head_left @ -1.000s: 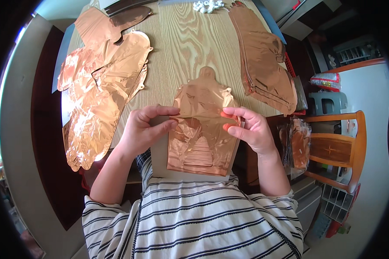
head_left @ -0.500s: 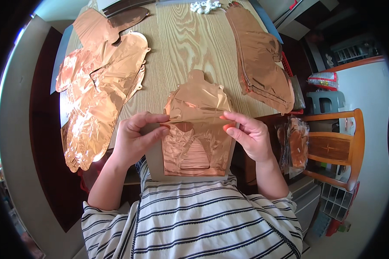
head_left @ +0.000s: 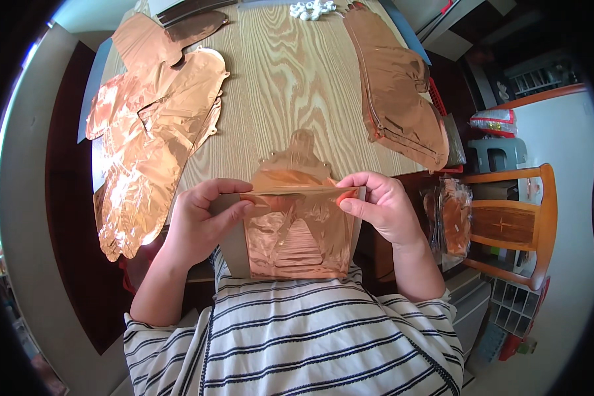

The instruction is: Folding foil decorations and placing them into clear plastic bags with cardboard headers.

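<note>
While the left hand (head_left: 204,214) pinches one end of a fold in the copper foil sheet (head_left: 297,244), the right hand (head_left: 386,208), with orange covers (head_left: 343,197) on its fingertips, grips the other – so the step in hand looks like folding the sheet crosswise. It lies between the hands over a pale board (head_left: 236,251), its lower edge by the striped shirt (head_left: 290,336), its rounded tip over the table (head_left: 264,86). The next move seems to call for both hands to hold the ridge level and lay it down without wrinkles. A heap of shiny foil (head_left: 171,125) spreads along the table's left side; a white cluster (head_left: 312,9) sits at the far edge, and darker foil (head_left: 396,99) lies at the right. Past that are a bagged packet (head_left: 455,214), a grey stool (head_left: 498,153) and a wooden chair (head_left: 505,223) – the packet just beside the chair.
</note>
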`<state>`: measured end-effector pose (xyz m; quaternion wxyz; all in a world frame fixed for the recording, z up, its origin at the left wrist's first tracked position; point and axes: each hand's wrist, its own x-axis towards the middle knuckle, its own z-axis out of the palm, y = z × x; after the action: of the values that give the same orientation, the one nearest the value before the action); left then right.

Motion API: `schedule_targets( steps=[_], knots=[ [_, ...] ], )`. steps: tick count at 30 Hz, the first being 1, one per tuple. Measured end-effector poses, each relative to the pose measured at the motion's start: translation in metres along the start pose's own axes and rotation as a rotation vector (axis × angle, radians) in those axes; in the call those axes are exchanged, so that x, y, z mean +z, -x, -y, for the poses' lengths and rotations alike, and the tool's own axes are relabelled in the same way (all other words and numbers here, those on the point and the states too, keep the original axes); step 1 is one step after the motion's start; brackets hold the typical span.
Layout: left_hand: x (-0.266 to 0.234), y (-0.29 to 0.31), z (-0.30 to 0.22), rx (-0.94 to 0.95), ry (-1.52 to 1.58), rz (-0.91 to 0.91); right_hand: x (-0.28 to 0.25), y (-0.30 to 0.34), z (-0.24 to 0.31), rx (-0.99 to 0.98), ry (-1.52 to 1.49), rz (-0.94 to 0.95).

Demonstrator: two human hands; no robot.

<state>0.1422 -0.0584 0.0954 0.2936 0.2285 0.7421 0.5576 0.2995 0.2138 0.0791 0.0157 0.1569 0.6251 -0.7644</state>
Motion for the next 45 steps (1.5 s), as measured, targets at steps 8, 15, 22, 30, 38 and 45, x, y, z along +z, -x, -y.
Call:
schedule_targets(
  steps=[8, 15, 22, 30, 38, 45],
  knots=[
    [-0.012, 0.005, -0.007, 0.165, -0.262, 0.035, -0.008, 0.004, -0.003, -0.221, 0.166, 0.065],
    [-0.021, -0.02, -0.028, 0.303, -0.548, 0.073, -0.007, -0.013, -0.004, -0.144, 0.146, 0.043],
    [0.012, -0.034, -0.043, 0.626, -0.676, 0.24, -0.007, -0.028, 0.002, -0.114, 0.154, 0.105],
    [0.007, -0.048, -0.038, 0.244, -0.494, 0.338, -0.005, -0.024, -0.011, 0.051, -0.007, 0.049],
    [-0.008, -0.075, -0.003, -0.2, -0.216, 0.355, 0.005, 0.034, -0.066, 0.225, -0.219, -0.013],
    [-0.005, -0.079, 0.001, -0.229, -0.194, 0.379, 0.023, 0.06, -0.077, -0.044, 0.333, -0.343]
  ],
)
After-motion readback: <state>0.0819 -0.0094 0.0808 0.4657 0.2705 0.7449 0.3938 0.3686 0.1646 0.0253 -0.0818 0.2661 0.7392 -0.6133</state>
